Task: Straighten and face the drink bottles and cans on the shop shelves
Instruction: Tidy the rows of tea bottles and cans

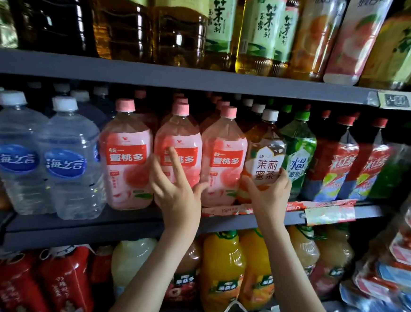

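Note:
On the middle shelf (125, 219) three pink peach-drink bottles stand side by side, labels facing out. My left hand (175, 188) is spread against the middle pink bottle (178, 139), fingers on its label and thumb reaching toward the right pink bottle (223, 154). My right hand (268, 192) grips the lower part of the amber jasmine honey tea bottle (266, 148) with a white cap, whose white label faces front. A green grape-drink bottle (298, 151) stands right beside it.
Two large water bottles (42, 157) stand at the left of the middle shelf, red iced-tea bottles (334, 166) at its right. Tea and juice bottles fill the top shelf (181, 76). Orange juice bottles (222, 268) and red bottles sit below. Packaged goods hang at the far right.

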### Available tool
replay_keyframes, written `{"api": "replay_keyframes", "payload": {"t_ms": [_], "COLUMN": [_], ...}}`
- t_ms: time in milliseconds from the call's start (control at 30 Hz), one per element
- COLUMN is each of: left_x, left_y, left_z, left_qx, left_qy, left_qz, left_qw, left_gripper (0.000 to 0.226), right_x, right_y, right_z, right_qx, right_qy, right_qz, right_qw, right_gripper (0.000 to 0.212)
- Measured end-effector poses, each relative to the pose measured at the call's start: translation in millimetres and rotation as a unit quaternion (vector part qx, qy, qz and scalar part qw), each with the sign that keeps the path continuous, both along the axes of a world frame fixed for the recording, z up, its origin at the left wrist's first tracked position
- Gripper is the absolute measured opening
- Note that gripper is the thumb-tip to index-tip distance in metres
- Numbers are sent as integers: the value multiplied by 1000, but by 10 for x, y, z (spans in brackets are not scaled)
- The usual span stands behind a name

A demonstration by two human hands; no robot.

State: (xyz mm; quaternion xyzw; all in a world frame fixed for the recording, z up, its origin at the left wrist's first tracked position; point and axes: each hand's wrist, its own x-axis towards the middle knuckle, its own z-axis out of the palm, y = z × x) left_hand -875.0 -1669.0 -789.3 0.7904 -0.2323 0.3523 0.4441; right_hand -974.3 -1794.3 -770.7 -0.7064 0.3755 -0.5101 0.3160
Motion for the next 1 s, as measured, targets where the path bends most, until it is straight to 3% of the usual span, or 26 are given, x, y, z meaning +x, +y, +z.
{"api": "replay_keyframes", "payload": {"t_ms": [67,167,267,367,500,667,867,1000], "left_x": [-14,-101,-177,-122,240,561,486,367], "left_y": [19,105,332,862,1802,2957,3995,4529], "left_z": [-1,58,225,452,762,955,1182,1490], "left_qx": [3,-3,-64,-115,-93,-54,-81,-151], "left_qy": [-3,-2,25,63,65,186,364,423], "left_qz": [-24,-68,-121,-156,-98,-4,92,140], "left_qw": [1000,998,990,979,989,981,923,882], "left_gripper": [107,88,64,43,26,23,16,10], "right_x": [-2,115,264,409,794,1269,1434,1398], "right_y": [107,596,1241,1718,2438,3463,4456,4968], "right_z": [37,123,202,331,554,808,1049,1342], "right_qx": [-27,-73,-106,-79,16,88,175,183], "right_qy": [-25,-80,-116,-103,-43,12,122,177], "right_qz": [-37,-68,11,109,268,396,488,518], "right_qw": [999,992,988,986,962,914,846,817], "right_gripper": [91,69,46,38,24,20,20,13]}}
